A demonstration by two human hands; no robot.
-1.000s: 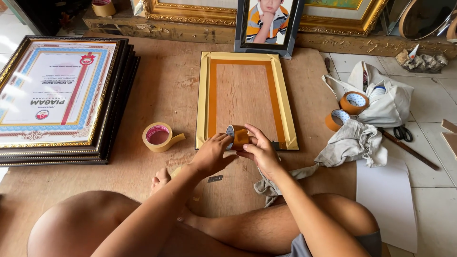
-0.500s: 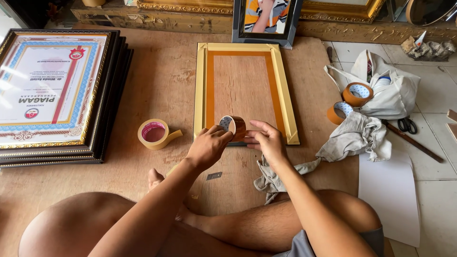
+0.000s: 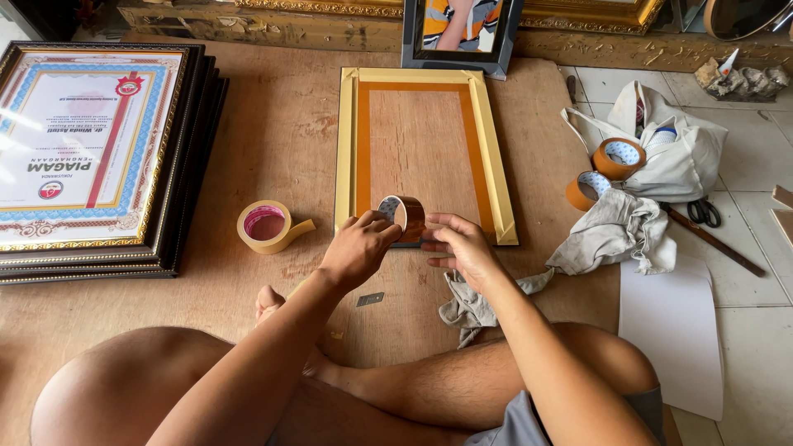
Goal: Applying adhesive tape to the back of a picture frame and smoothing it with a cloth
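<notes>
Hands point(image 3: 409, 244), tape roll point(image 3: 403, 216) at frame's point(image 3: 347, 149) near edge.

Stack of black-framed certificates point(image 3: 91, 149): to its right, a pale yellow tape roll point(image 3: 266, 225); far right, a white cloth bag point(image 3: 673, 153), black scissors point(image 3: 705, 212).

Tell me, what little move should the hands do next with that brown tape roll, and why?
Probably pull the tape along the frame's bottom edge. The left hand holds the brown tape roll upright at the near end of the gold frame, the right hand presses beside it, and the other edges already carry orange-brown tape strips.
</notes>
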